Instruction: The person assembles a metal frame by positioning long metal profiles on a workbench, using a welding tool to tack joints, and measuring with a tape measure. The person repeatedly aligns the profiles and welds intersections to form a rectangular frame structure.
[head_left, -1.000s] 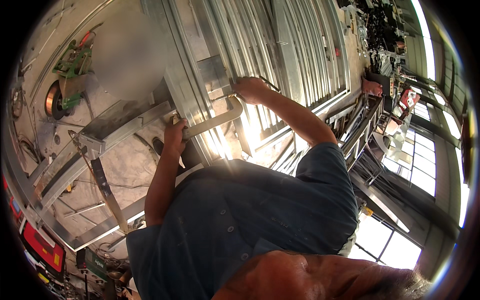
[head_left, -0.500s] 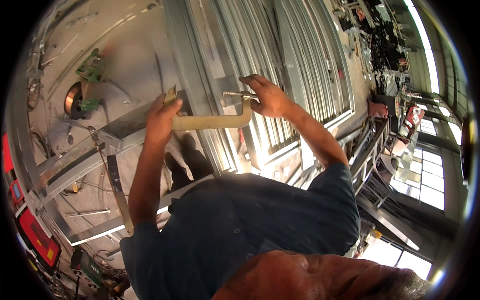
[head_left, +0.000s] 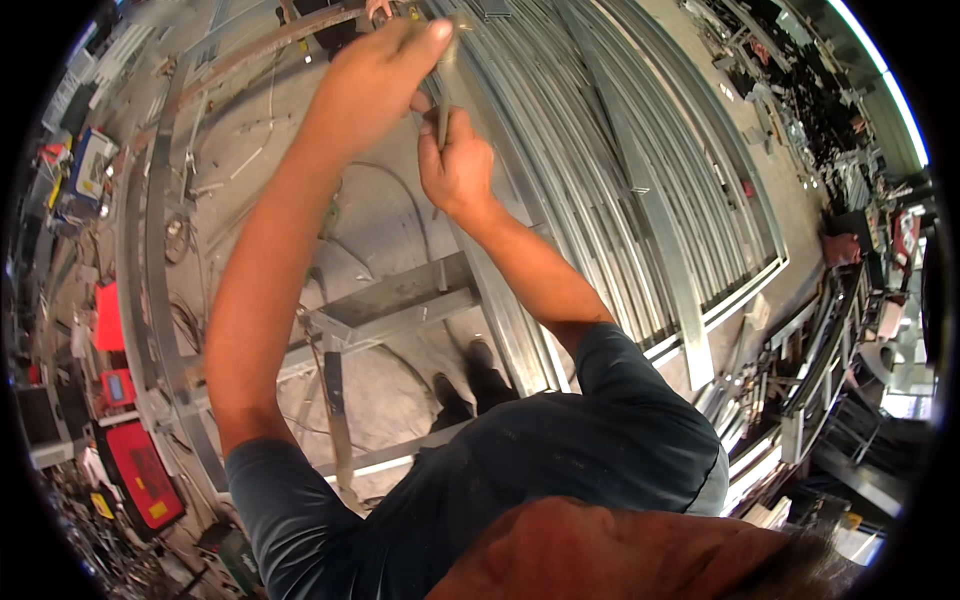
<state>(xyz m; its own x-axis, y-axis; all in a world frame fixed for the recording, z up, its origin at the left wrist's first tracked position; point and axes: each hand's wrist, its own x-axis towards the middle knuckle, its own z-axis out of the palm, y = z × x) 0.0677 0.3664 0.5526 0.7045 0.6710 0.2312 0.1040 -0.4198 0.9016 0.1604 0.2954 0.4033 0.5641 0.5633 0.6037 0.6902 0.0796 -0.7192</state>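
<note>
Both fists grip one thin metal bar (head_left: 441, 95): left hand (head_left: 375, 75) high on it, right hand (head_left: 458, 165) just below, above stacked steel profiles (head_left: 620, 180).

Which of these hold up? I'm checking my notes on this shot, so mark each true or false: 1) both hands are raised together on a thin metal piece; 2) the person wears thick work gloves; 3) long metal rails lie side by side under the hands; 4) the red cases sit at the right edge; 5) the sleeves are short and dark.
1) True: the left hand and right hand meet on a thin metal piece.
2) False: both hands are bare.
3) True: metal rails run in parallel rows.
4) False: the red cases lie at the lower left.
5) True: the dark shirt has short sleeves.
</note>
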